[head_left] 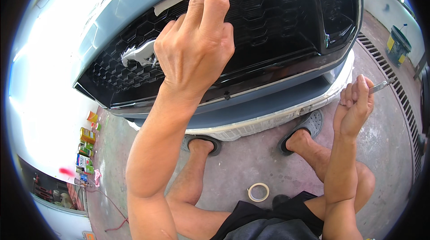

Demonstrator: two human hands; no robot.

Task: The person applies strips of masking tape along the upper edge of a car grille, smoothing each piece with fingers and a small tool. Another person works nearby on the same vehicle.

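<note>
My left hand (192,45) reaches up to the black honeycomb grille (264,20) of a car. One outstretched fingertip touches a pale masking tape strip (172,3) along the grille's upper edge; the other fingers bend, and their tips are partly hidden. The hand partly covers a silver horse emblem (139,54). Away to the right, above my knee, my right hand (356,105) is closed around a slim silver tool (380,87) that looks like a cutter knife; its tip points outward to the right.
A masking tape roll (258,192) lies on the concrete floor between my legs. Covering sheets (251,126) wrap the lower bumper. Several cans and containers (86,146) line the left side, near a red hose (117,211). A floor grate (394,74) and a dark bucket (397,45) are on the right.
</note>
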